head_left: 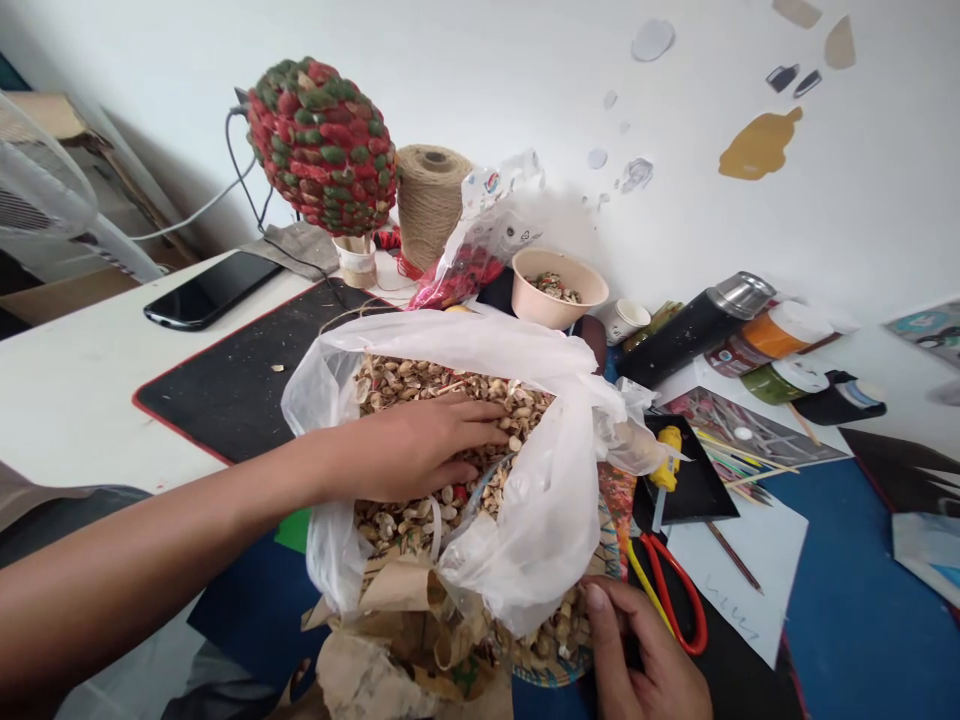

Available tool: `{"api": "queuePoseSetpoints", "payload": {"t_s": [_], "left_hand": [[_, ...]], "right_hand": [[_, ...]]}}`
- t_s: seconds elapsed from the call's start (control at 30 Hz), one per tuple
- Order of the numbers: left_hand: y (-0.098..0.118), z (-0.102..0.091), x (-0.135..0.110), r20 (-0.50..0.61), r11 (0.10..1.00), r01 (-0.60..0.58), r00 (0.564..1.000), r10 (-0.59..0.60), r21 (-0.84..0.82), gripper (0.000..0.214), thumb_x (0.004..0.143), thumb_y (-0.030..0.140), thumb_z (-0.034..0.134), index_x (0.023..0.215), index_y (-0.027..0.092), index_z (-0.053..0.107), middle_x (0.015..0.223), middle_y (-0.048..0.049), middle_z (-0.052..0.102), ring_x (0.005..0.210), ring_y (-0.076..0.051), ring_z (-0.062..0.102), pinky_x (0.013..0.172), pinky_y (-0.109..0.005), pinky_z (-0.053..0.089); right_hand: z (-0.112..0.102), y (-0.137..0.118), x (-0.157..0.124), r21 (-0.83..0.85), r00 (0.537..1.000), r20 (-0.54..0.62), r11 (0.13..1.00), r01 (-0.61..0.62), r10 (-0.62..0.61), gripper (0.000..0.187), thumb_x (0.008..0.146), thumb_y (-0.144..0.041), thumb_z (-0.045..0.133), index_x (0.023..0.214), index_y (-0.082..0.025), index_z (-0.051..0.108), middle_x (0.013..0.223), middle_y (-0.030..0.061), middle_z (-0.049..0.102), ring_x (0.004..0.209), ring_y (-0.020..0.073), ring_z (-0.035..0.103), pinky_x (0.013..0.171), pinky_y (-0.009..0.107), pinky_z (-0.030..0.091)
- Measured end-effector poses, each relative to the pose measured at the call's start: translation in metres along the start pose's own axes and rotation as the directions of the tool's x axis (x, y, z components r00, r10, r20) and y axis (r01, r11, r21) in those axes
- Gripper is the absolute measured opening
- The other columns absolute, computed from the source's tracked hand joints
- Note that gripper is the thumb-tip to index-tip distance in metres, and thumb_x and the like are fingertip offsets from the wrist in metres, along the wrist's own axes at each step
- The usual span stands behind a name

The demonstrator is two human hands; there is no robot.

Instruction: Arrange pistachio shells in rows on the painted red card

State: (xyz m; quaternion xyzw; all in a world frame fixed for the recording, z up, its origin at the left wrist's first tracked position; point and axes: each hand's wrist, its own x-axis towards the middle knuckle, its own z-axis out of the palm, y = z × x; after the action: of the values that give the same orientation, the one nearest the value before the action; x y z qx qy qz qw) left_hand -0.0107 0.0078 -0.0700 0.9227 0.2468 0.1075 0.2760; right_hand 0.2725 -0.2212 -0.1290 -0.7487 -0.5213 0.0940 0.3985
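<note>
Crumpled brown paper is bunched in front of the white plastic bag, whose mouth is spread wide, apparently so that the shells inside can be reached. On them the left hand is laid palm down, fingers loosely parted, nothing visibly gripped. By the right hand, the woven mat is seemingly steadied; whether its rim is pinched cannot be told

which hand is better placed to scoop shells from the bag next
Probably the left hand: it is in the open bag, over the shells; the right hand is outside the bag.
</note>
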Motion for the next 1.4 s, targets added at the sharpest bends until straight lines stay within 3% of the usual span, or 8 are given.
{"api": "queuePoseSetpoints", "payload": {"t_s": [0.2, 0.37, 0.53, 0.7, 0.87, 1.07, 1.2, 1.4], "left_hand": [[-0.005, -0.012, -0.046, 0.041, 1.0, -0.006, 0.999, 0.006, 0.006, 0.027, 0.117, 0.022, 0.072, 0.133, 0.029, 0.092, 0.176, -0.0099, 0.074, 0.158, -0.034, 0.075, 0.135, -0.044, 0.06], [-0.008, -0.027, -0.071, 0.039, 0.998, 0.046, 0.998, -0.044, -0.051, 0.035, 0.12, 0.029, 0.07, 0.148, 0.037, 0.089, 0.17, -0.005, 0.079, 0.15, -0.031, 0.081, 0.127, -0.036, 0.065], [-0.014, -0.028, -0.079, -0.03, 0.992, 0.126, 0.992, -0.126, -0.029, 0.054, 0.122, 0.037, 0.067, 0.175, 0.041, 0.07, 0.169, -0.0061, 0.08, 0.145, -0.032, 0.084, 0.122, -0.041, 0.067], [-0.024, -0.027, -0.063, -0.068, 0.993, 0.117, 0.991, -0.116, 0.009, 0.046, 0.121, 0.042, 0.066, 0.164, 0.035, 0.078, 0.161, -0.0095, 0.084, 0.143, -0.033, 0.084, 0.126, -0.045, 0.064], [-0.034, -0.029, -0.016, -0.095, 0.986, 0.154, 0.985, -0.147, 0.07, 0.054, 0.115, 0.04, 0.071, 0.168, 0.032, 0.075, 0.172, -0.011, 0.077, 0.155, -0.037, 0.076, 0.135, -0.052, 0.057], [-0.015, -0.012, 0.023, -0.021, 0.985, 0.102, 0.995, -0.1, 0.137, 0.061, 0.11, 0.031, 0.077, 0.17, 0.021, 0.072, 0.173, -0.0181, 0.074, 0.158, -0.042, 0.072, 0.136, -0.054, 0.055], [-0.005, -0.008, 0.002, 0.042, 0.992, -0.068, 0.997, 0.064, 0.108, 0.047, 0.111, 0.02, 0.074, 0.158, 0.024, 0.079, 0.156, -0.0132, 0.083, 0.149, -0.036, 0.075, 0.134, -0.049, 0.056], [-0.017, -0.016, -0.052, 0.007, 0.993, -0.084, 0.996, 0.083, 0.08, 0.044, 0.108, 0.012, 0.07, 0.143, 0.033, 0.087, 0.158, -0.0052, 0.086, 0.161, -0.032, 0.07, 0.141, -0.047, 0.054]], "right_hand": [[0.0, 0.006, -0.001, 0.015, 1.0, 0.004, 1.0, 0.002, -0.002, 0.065, 0.114, -0.086, 0.068, 0.099, -0.028, 0.094, 0.098, 0.0054, 0.094, 0.079, 0.0221, 0.088, 0.077, 0.025, 0.066], [0.0, 0.005, 0.0, 0.014, 1.0, 0.013, 1.0, 0.028, -0.028, 0.065, 0.117, -0.083, 0.065, 0.099, -0.027, 0.094, 0.098, 0.0068, 0.093, 0.081, 0.0235, 0.087, 0.079, 0.026, 0.066], [0.001, -0.001, 0.003, 0.016, 0.999, -0.012, 0.999, 0.038, -0.038, 0.068, 0.115, -0.085, 0.065, 0.096, -0.026, 0.094, 0.092, 0.0075, 0.091, 0.076, 0.0232, 0.086, 0.075, 0.026, 0.065], [0.001, -0.001, 0.001, 0.039, 1.0, 0.017, 0.999, 0.009, -0.009, 0.066, 0.116, -0.083, 0.066, 0.097, -0.026, 0.093, 0.091, 0.0062, 0.09, 0.078, 0.0219, 0.085, 0.076, 0.026, 0.064], [0.001, 0.001, -0.001, 0.049, 0.999, 0.02, 0.998, -0.032, 0.031, 0.065, 0.114, -0.085, 0.068, 0.098, -0.027, 0.094, 0.094, 0.0054, 0.091, 0.08, 0.0219, 0.084, 0.077, 0.026, 0.062], [0.002, 0.002, 0.0, 0.038, 1.0, -0.003, 0.999, -0.026, 0.026, 0.064, 0.113, -0.085, 0.07, 0.098, -0.027, 0.094, 0.095, 0.0053, 0.092, 0.079, 0.0222, 0.085, 0.079, 0.026, 0.064], [0.001, 0.002, 0.0, 0.04, 1.0, 0.007, 0.999, -0.014, 0.014, 0.063, 0.115, -0.082, 0.069, 0.097, -0.027, 0.094, 0.094, 0.0055, 0.091, 0.077, 0.0216, 0.085, 0.076, 0.026, 0.063], [0.003, 0.001, -0.001, 0.039, 1.0, -0.008, 0.999, -0.019, 0.019, 0.065, 0.114, -0.085, 0.068, 0.097, -0.028, 0.094, 0.094, 0.005, 0.091, 0.077, 0.0214, 0.085, 0.077, 0.025, 0.064]]}}
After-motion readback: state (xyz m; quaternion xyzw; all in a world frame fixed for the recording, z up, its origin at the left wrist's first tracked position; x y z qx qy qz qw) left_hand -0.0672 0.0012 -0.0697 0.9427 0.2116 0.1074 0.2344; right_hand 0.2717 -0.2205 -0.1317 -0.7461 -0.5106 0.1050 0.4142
